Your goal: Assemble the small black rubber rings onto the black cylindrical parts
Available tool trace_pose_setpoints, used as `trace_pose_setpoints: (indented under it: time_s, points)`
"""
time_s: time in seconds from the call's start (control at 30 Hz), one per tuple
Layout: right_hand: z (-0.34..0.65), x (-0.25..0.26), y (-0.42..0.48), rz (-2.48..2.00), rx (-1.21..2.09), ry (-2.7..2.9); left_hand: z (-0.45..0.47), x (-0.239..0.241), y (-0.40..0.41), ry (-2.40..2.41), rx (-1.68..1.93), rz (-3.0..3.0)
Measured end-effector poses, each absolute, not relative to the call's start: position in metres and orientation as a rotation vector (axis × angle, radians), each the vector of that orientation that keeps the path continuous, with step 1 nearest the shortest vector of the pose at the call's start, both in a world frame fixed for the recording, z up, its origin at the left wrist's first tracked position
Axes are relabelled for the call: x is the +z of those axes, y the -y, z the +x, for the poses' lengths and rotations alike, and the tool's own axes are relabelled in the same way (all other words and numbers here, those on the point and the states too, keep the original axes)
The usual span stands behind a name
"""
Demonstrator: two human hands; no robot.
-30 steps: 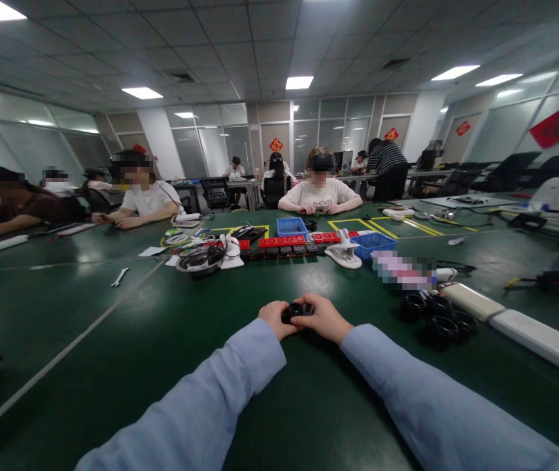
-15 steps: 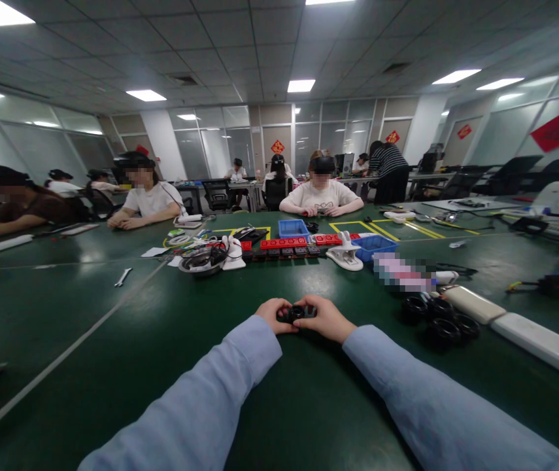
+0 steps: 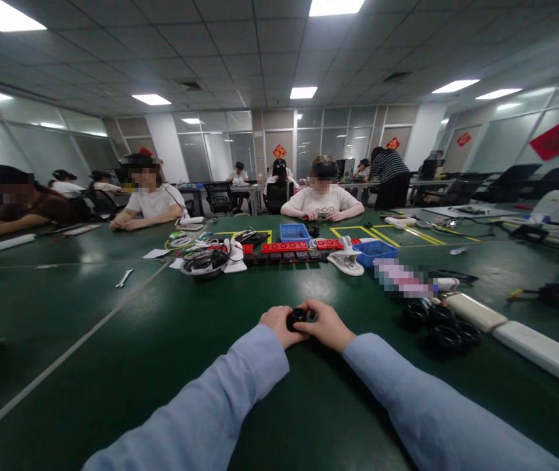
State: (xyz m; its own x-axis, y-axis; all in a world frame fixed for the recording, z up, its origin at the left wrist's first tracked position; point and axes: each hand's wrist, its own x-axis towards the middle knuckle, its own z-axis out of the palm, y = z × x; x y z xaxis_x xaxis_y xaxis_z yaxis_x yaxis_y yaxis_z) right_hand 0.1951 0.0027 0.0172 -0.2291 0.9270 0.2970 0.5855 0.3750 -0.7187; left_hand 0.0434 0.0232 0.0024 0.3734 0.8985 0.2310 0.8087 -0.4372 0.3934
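Observation:
Both hands meet over the green table around a small black round part (image 3: 297, 318) with a ring-shaped front. My left hand (image 3: 279, 325) is closed on its left side, fingers bent against it. From the right, my right hand (image 3: 327, 325) grips the same part, thumb across its front and fingers over the top. A greyish bit of it shows by the right fingers; the rest is hidden by both hands. To the right of my right hand lie several black ring-shaped parts (image 3: 443, 327), similar in look.
A red and black strip of sockets (image 3: 286, 247) runs ahead, between white clamps (image 3: 346, 258). Blue trays (image 3: 376, 251), a bowl of cables (image 3: 204, 263) and a wrench (image 3: 124, 279) lie around. Long white cases (image 3: 544, 347) stand at right. A co-worker (image 3: 323, 196) sits opposite.
My left hand has shifted slightly right and its fingers have closed in more around the black part. The right hand keeps its hold. The camera view has tilted slightly.

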Motion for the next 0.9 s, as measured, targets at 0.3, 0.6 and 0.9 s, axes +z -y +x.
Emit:
trace_pose_setpoints:
  time_s: [0.3, 0.6, 0.9]
  points:
    - [0.202, 0.026, -0.005, -1.171, 0.927, 2.071, 0.031, 0.006, -0.040, -1.043, 0.419, 2.500]
    - [0.202, 0.021, -0.006, -1.264, 0.641, 2.015, 0.030, 0.002, -0.040, -1.230, 0.653, 2.378]
    - [0.202, 0.013, -0.008, -1.299, 0.548, 1.963, 0.040, 0.003, -0.031, -1.451, 0.628, 2.303]
